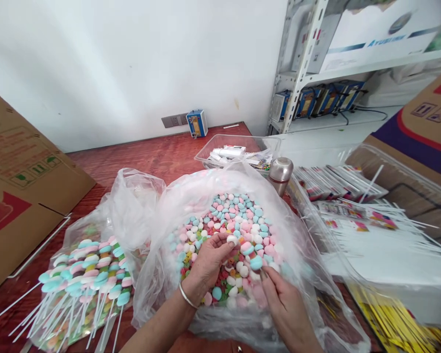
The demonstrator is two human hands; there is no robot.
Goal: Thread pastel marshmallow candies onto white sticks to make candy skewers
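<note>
The left hand [209,257], a pale bangle [187,295] at its wrist, pinches a white candy [232,239] between thumb and fingertips; the right hand [284,300] grips the near end of a candy skewer [256,263] between thumb and fingers, its pink, white and blue pieces slanting towards the left fingertips; we cannot tell whether the white candy touches the skewer. Both hands are over a large, wide-mouthed clear plastic bag [301,240] of loose candies [235,206] in pink, blue, white, green and red; the hands hide part of these, and the cloudy plastic veils those at the edges. Around this we find a crowded red table [158,149]: to the left, a heap of skewers [95,264] with white sticks pointing mostly towards us, crumpled plastic [134,189] beside it, and a cardboard box [25,181] walling off that side; behind the bag, a clear tray [208,147] holding white tubes [230,151]; a metal flask [281,170] stands upright close against the bag's far right edge; to the right, a clear bin [338,267] carries white sticks [375,245] and printed packets [338,181], with yellow strips [397,314] nearer us; beyond, we make out a metal shelf [305,59].
</note>
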